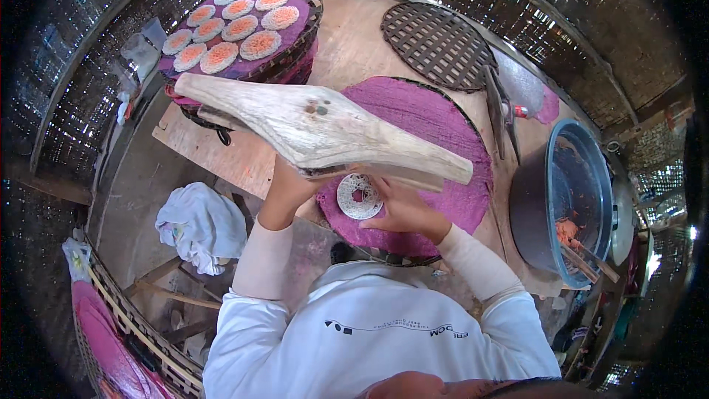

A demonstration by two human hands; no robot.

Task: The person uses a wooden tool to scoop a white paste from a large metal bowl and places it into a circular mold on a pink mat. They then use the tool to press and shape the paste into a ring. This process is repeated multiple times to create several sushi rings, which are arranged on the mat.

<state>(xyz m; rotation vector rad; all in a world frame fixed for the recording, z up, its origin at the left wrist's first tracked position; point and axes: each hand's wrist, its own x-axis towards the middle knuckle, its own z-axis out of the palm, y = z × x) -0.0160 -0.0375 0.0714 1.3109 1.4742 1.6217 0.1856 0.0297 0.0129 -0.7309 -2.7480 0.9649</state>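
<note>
A pale, two-handled wooden hand press (pixel 325 118) is raised close to me, its two stacked parts showing along the lower edge. My left hand (pixel 290 181) reaches up under its left side and grips it; the wood hides most of those fingers. Below the press, a white, lacy round of strands (pixel 360 196) lies on a purple cloth (pixel 458 170) spread over a round tray. Thumb and fingers apart, my right hand (pixel 406 210) is at the right edge of this round. Some of its fingertips pass behind the wood, and whether they touch the round is unclear.
Several white rounds with orange middles (pixel 240 27) sit on a purple-covered tray at back left. An open-weave tray (pixel 439 44) lies at the back. To the right stands a tub (pixel 532 207) with orange paste and sticks. A white cloth (pixel 199 225) is at left.
</note>
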